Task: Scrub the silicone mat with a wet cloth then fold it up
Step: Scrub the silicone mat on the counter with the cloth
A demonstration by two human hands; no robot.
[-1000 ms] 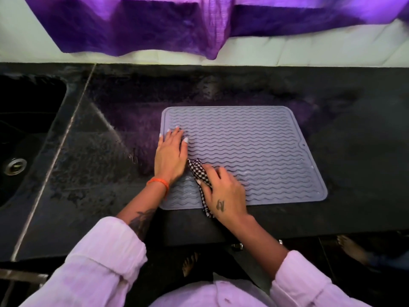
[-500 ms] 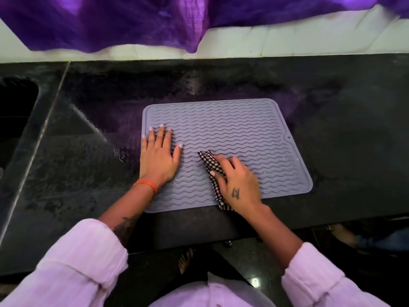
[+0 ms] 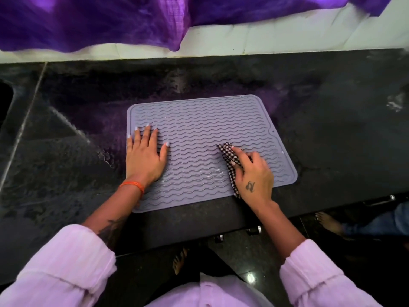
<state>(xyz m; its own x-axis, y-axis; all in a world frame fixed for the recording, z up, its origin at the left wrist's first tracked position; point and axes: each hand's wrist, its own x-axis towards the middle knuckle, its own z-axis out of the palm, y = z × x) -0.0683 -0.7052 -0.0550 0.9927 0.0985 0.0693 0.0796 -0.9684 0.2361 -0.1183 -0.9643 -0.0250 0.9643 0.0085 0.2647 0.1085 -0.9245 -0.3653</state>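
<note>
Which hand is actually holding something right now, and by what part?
The right hand grips the black-and-white checked cloth around its bunched middle, pressed on the grey ribbed silicone mat. The left hand holds nothing, flat on the mat.

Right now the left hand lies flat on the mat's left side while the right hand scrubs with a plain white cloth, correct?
Not quite. The cloth is black-and-white checked, not plain white, as the head view shows. The rest holds: the left hand lies flat on the left side of the mat, and the right hand grips the cloth on the mat.

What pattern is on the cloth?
A black-and-white houndstooth check on the cloth, seen in the head view.
</note>
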